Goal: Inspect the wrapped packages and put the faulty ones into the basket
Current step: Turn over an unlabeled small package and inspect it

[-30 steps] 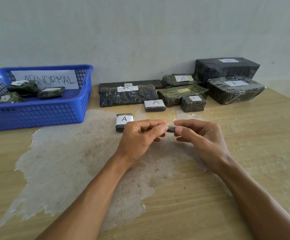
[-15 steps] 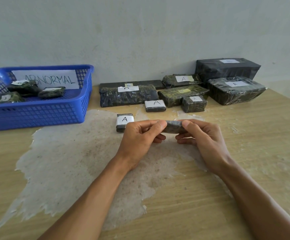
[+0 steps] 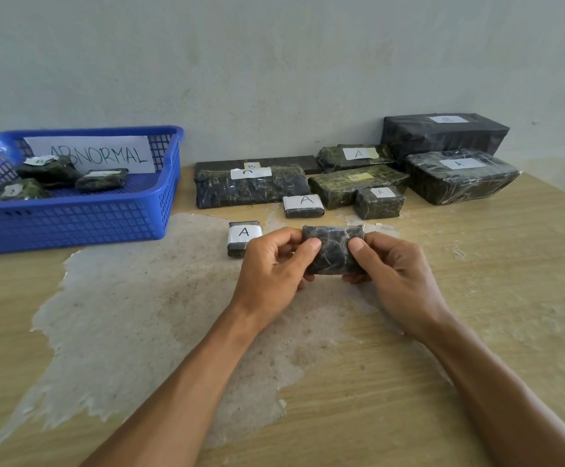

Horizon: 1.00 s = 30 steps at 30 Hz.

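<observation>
Hands first: your left hand [image 3: 271, 264] and right hand [image 3: 392, 267] both hold one small dark wrapped package [image 3: 333, 249] above the bench [image 3: 476, 332], each grip clamped on an end, thumbs pressed on the face turned toward you and fingers curled behind. That face shows crinkled film and no label. Just left of your left hand a small package marked "A" [image 3: 243, 235] lies on the bench, partly hidden by your knuckles. Farther back, near the wall, you have a cluster of wrapped packages [image 3: 352, 183] of several sizes, with white labels reading "A" and yellowish ones reading "B". At the far left stands the blue basket [image 3: 106, 217], well apart from your hands, with a paper sign reading "ABNORMAL" [image 3: 95, 155] leaning inside its back wall and three small wrapped packages [image 3: 102, 179] lying in it. A pale worn patch [image 3: 139, 315] spreads over the bench top beneath your forearms.
</observation>
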Motion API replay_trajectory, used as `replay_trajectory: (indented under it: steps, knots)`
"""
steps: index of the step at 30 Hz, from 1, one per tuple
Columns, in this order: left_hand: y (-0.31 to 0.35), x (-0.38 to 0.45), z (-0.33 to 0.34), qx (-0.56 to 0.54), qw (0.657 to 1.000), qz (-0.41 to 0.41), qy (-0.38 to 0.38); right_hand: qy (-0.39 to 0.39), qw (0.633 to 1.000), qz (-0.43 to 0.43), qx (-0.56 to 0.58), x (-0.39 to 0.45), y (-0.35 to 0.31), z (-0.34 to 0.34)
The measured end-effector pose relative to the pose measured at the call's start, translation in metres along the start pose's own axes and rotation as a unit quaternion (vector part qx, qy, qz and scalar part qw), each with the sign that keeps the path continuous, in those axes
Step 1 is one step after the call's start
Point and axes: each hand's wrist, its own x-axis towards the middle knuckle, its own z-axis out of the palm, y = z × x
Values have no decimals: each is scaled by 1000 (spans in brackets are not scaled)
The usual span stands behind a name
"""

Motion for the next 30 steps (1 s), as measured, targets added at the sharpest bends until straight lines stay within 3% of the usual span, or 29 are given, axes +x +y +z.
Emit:
replay_trajectory:
  steps: [8,19,30]
  knots:
    - [1,-1,1,-12,1000,4,-22,14,998,1,66,-1,-3,2]
    - [6,-2,3,-15,1000,-3,-21,-2,999,12,42,-3,-3,5]
    - [7,-3,3,-16,999,-15,-30,32,999,26,29,-1,-2,4]
